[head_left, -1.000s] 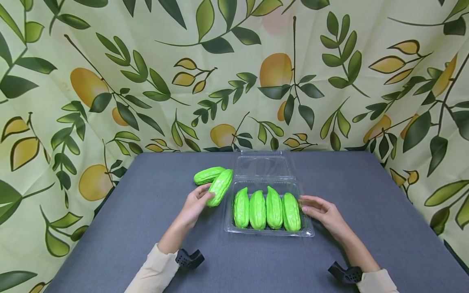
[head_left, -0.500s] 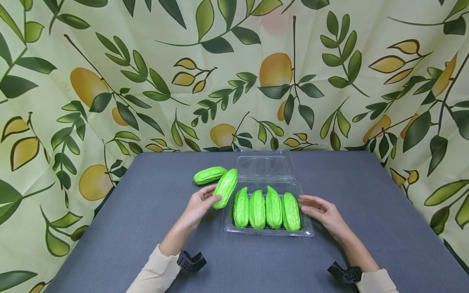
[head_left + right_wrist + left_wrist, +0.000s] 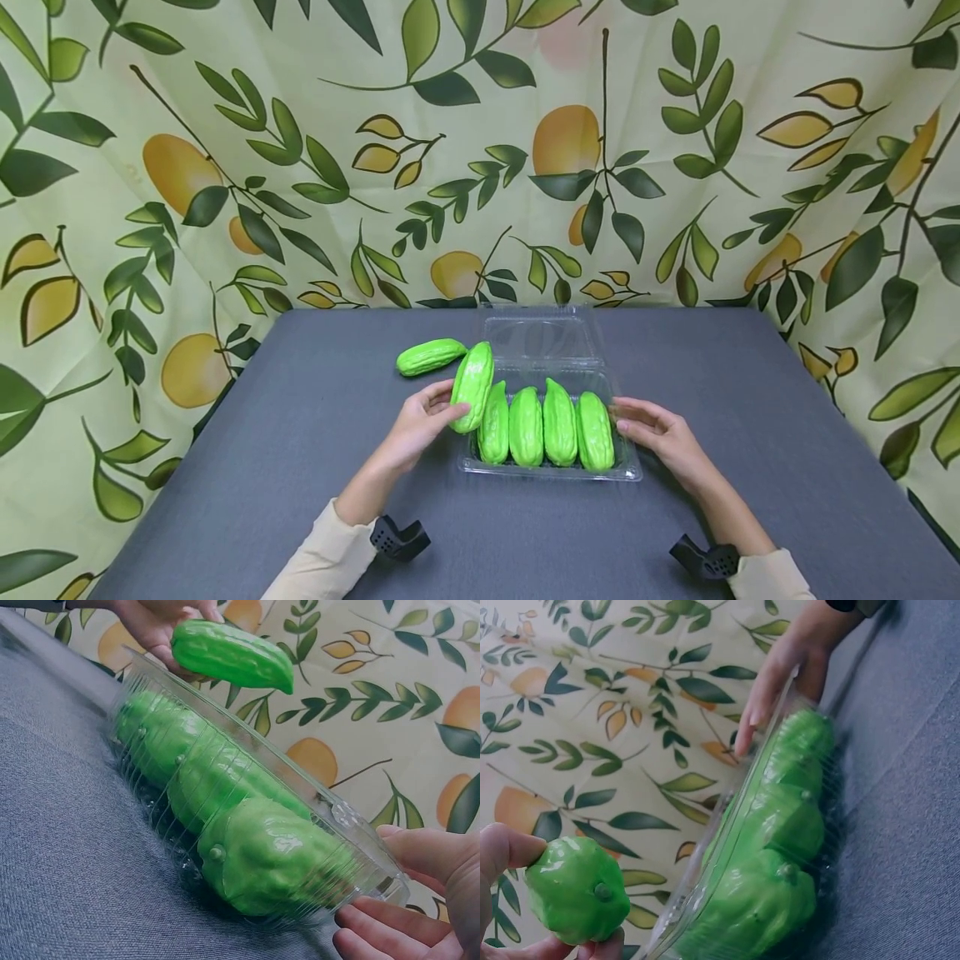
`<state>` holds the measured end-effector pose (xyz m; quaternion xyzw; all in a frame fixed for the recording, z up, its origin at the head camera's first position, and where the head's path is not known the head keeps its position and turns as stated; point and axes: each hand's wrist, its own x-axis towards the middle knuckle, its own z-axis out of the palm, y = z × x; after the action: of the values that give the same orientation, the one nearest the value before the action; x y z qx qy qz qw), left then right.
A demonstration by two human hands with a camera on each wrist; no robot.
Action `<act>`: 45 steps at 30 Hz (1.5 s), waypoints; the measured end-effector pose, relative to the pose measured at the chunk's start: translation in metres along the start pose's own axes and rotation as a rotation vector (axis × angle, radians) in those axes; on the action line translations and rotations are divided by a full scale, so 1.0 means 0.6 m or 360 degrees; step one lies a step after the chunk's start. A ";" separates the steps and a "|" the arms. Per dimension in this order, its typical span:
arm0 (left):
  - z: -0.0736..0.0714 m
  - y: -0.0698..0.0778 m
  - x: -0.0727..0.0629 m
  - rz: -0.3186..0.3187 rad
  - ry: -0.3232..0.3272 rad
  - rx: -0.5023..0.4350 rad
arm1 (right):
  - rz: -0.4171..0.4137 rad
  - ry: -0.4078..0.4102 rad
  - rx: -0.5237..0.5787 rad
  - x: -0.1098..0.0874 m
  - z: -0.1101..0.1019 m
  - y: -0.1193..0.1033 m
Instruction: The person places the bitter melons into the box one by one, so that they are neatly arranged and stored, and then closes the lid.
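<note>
- Four green gourds (image 3: 527,427) sit side by side in the clear container (image 3: 551,473), long axes running front to back, ridged skins, small nubs on the ends facing the wrist cameras.
- Fifth one, the held gourd (image 3: 472,387), is in the left hand (image 3: 416,425): grip pinches it by its lower part, thumb on one side, fingers on the other.
- Held gourd is raised at the container's left edge, long axis pointing away from the person, far end leaning slightly right. Head view has it overlapping the leftmost boxed gourd; left wrist view shows a gap between it and the container, so no contact there.
- Right hand (image 3: 656,429) is at the container's right side: grip pinches the edge, thumb on one side, fingertips against the outer wall.
- One more, the loose gourd (image 3: 431,357), lies crosswise on the bench (image 3: 510,542), left of the container and beyond the left hand. Its right end meets the held gourd's outline in head view; can't tell if they touch.
- Clear lid (image 3: 542,337) is laid back on the far side, behind the gourds.
- Black wrist mounts (image 3: 399,539) on both arms, just past the cream sleeves (image 3: 322,554).
- Bench top is grey-blue; printed cloth (image 3: 480,117) with leaves and orange fruit hangs behind it.
</note>
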<state>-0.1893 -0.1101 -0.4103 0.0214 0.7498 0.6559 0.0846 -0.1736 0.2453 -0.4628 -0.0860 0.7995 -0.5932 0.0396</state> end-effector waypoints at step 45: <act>0.070 0.010 0.007 0.0056 -0.0319 0.0001 | -0.0114 0.0002 0.0100 0.000 0.006 0.003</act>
<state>-0.1873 -0.0677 -0.4100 0.1003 0.7373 0.6515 0.1477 -0.1729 0.2425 -0.4653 -0.1130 0.7769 -0.6190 0.0205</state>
